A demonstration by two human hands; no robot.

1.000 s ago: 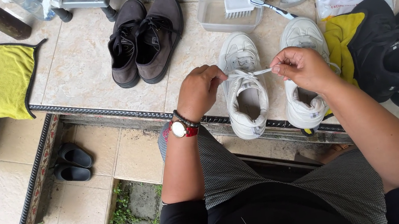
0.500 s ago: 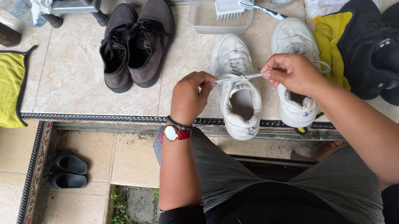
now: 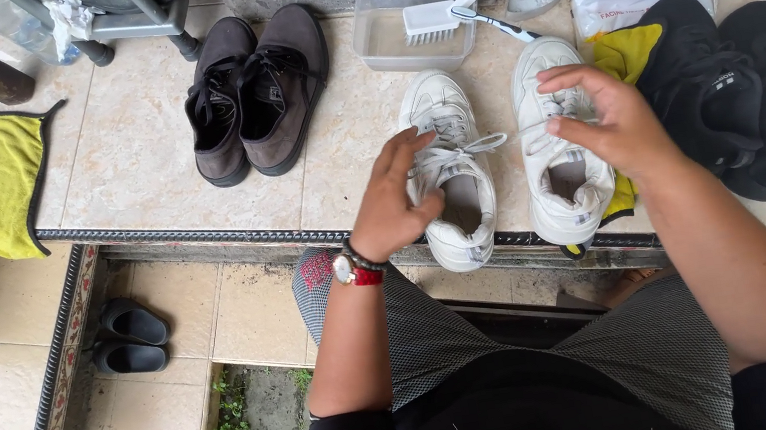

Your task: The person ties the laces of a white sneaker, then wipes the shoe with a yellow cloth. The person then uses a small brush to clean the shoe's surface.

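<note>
My grip has let go: both hands are open now, my left hand (image 3: 398, 198) spread over the left white sneaker (image 3: 450, 170) and my right hand (image 3: 614, 125) hovering over the right white sneaker (image 3: 561, 158), holding nothing. A moment ago I had the lace (image 3: 469, 147) pinched taut between both hands; now it lies slack in a loose bow on the left shoe's tongue, so I judge the tying done. Both sneakers sit at the near edge of the tiled ledge (image 3: 134, 171), as before.

Matt white leather-look sneakers (image 3: 497, 163) – suede-like brown shoes (image 3: 258, 92), clear plastic tub (image 3: 411, 31), glossy tiles (image 3: 121, 153)
</note>
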